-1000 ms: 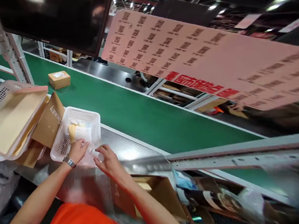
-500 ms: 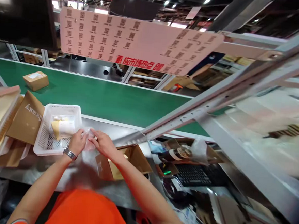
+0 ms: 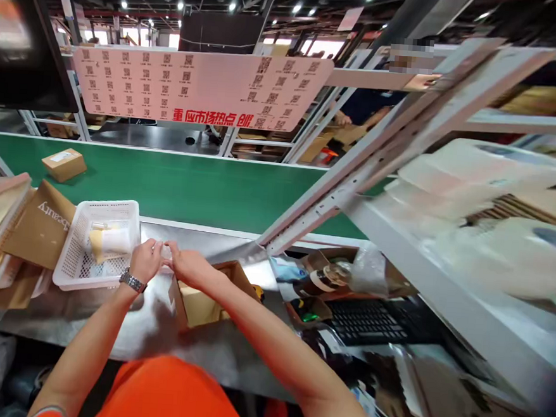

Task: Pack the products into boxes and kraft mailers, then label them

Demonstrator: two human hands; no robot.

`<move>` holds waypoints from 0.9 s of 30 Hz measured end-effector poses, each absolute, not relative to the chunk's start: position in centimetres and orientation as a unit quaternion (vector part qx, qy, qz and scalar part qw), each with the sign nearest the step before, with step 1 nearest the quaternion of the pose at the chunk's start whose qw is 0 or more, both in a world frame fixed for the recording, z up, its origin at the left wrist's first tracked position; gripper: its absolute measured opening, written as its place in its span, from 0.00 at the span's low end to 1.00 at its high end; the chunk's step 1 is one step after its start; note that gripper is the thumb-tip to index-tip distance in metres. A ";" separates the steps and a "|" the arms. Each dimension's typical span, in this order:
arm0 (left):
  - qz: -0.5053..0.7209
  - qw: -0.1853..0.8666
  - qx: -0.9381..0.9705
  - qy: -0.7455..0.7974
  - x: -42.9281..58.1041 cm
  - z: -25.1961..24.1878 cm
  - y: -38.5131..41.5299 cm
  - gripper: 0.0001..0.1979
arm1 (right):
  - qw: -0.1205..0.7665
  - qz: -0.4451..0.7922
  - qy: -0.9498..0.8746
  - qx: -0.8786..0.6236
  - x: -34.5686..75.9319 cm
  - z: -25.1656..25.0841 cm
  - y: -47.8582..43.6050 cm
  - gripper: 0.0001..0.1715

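Centrally: small clear packet (image 3: 164,252), pinched between both hands just above the steel tabletop (image 3: 155,327), beside the right edge of the white basket (image 3: 77,255). Contents of the packet too small to tell.

Left hand (image 3: 145,260): grip closed on the packet's left end, fingers curled; metal watch (image 3: 132,281) on the wrist.

Right hand (image 3: 186,265): grip closed on the packet's right end, fingertips meeting the left hand's.

White basket: perforated walls; holds a yellowish packet with a white label (image 3: 109,241).

Open cardboard box (image 3: 200,295): directly below the right forearm, flaps up, near the hands.

Brown printed carton (image 3: 43,224): left of the basket, tilted.

Green conveyor belt (image 3: 203,187): behind the tabletop; one sealed parcel (image 3: 64,164) on it, well apart.

Keyboard (image 3: 375,320) and tape roll (image 3: 333,276): right of the box.

Handling note: the packet looks light and slippery; an even pinch at both ends, kept low over the open cardboard box, would likely keep it from slipping.
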State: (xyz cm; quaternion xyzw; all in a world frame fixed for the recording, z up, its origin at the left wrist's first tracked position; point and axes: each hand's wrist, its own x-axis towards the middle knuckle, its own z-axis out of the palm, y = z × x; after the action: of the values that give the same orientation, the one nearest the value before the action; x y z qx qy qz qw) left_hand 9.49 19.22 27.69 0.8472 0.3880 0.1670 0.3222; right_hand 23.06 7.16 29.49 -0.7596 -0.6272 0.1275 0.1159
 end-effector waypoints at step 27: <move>0.245 0.646 0.602 0.400 7.7 24.9 21.4 0.32 | 0.524 0.398 -0.430 -0.618 27.0 31.0 10.2 0.19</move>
State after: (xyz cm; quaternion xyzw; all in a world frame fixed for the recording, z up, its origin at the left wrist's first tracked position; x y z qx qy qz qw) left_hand 7.66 21.44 24.95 0.6019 0.3998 0.2450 0.6464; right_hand 27.03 10.19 31.00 -0.6176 -0.4300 0.3982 0.5245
